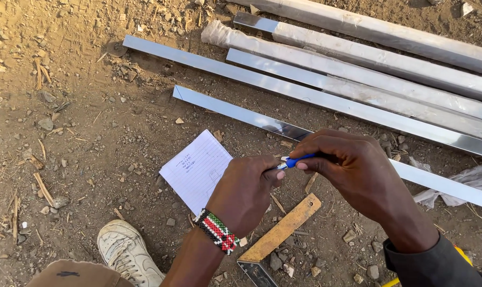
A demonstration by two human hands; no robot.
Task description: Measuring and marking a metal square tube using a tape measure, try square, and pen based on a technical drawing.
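At the frame's centre, your right hand (352,170) and left hand (246,194) each close their grip on a blue pen (294,161), above the lined paper (197,170) on the dirt.

The ground (92,138) is bare, dry brown dirt, strewn with small stones, twigs and straw. Hard sunlight is cast from above, and short, sharp shadows are thrown beside the stones. Several long metal bars (357,79) are laid side by side on the dirt at the upper right, slanting down toward the right edge. No wall, window or furniture is shown.
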